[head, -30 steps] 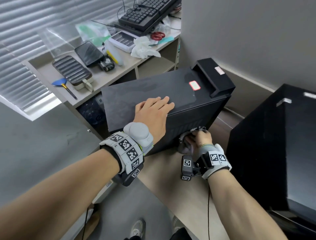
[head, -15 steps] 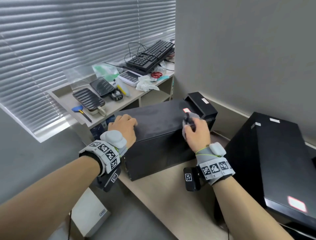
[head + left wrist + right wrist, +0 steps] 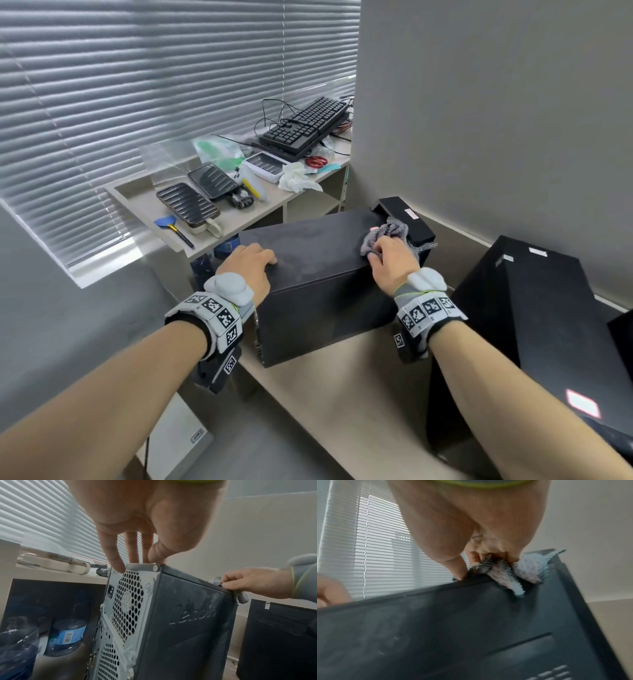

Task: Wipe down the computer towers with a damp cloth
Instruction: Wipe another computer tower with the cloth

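Soft daylight comes through the closed blinds on the left, leaving the room evenly lit with weak shadows. A pale glare strip lies on the sill beneath them. The head view is sharp at centre, but its wide lens bends the wall edges and stretches the forearms. In the right wrist view the cloth and the tower are smeared by motion blur. In both wrist views the near palms are out of focus.

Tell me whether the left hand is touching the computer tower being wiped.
Touching. In the left wrist view, the left hand's fingertips rest on the top rear edge of the computer tower, with no gap visible.
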Available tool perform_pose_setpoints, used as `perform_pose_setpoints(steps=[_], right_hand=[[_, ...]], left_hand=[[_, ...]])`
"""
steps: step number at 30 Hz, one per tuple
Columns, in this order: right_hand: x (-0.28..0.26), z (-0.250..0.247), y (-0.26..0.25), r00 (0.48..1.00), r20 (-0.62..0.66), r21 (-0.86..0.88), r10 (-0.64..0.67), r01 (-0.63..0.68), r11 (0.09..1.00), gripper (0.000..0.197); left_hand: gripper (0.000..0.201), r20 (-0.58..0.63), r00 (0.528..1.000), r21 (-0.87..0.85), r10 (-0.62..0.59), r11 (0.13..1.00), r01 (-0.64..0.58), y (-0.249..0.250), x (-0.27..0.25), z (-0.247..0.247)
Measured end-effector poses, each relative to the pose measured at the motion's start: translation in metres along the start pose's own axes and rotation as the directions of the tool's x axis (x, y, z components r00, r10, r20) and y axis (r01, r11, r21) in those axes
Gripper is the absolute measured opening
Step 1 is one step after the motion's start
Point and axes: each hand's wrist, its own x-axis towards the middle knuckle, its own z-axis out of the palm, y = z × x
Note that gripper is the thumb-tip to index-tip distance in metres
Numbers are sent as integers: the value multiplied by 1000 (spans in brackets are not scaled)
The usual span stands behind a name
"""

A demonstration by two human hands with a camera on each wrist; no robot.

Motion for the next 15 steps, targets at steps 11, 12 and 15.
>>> perform_pose_setpoints(steps=[11, 12, 15], right_hand=[[-22, -7, -27, 1000, 1, 45, -23, 23, 999, 16], [-20, -11, -23, 1000, -6, 56, 9, -8, 998, 23], [-28, -14, -49, 990, 15, 231, -140, 133, 964, 39]], left_hand=[[47, 75, 997, 4, -11, 1000, 11, -3, -2, -5], [48, 74, 997, 1, -14, 1000, 13, -4, -2, -5], [46, 66, 998, 9, -11, 1000, 10, -2, -2, -5]])
